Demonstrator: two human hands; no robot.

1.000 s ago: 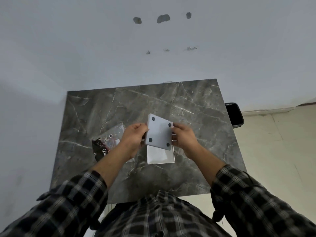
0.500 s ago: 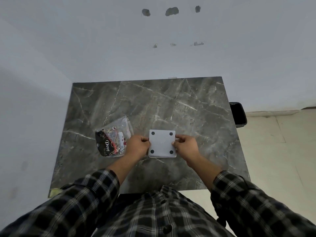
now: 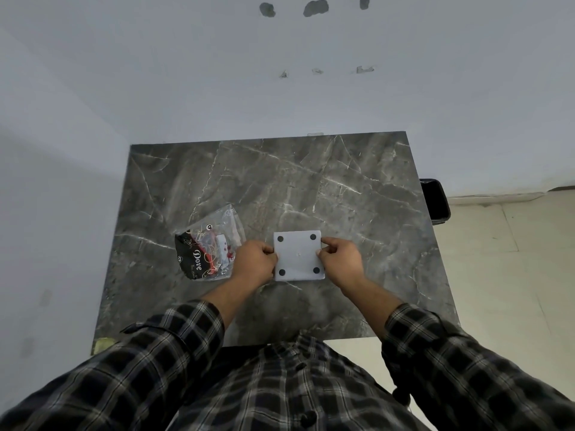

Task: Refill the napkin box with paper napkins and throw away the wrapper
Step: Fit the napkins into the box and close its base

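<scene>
The white square napkin box (image 3: 298,256) lies upside down on the dark marble table (image 3: 311,188), its base with black rubber feet at the corners facing up. My left hand (image 3: 255,262) grips its left edge and my right hand (image 3: 339,259) grips its right edge, fingers curled onto the base. The napkins inside are hidden. A crumpled clear and black wrapper (image 3: 208,244) marked "Dove" lies flat on the table just left of my left hand.
A black waste bin (image 3: 435,199) stands on the floor beside the table's right edge. A white wall runs behind the table and along its left side. Pale floor tiles lie to the right.
The base plate was tilted up above the box a second ago; both hands have lowered it flat onto the box and hold it there at the edges.
</scene>
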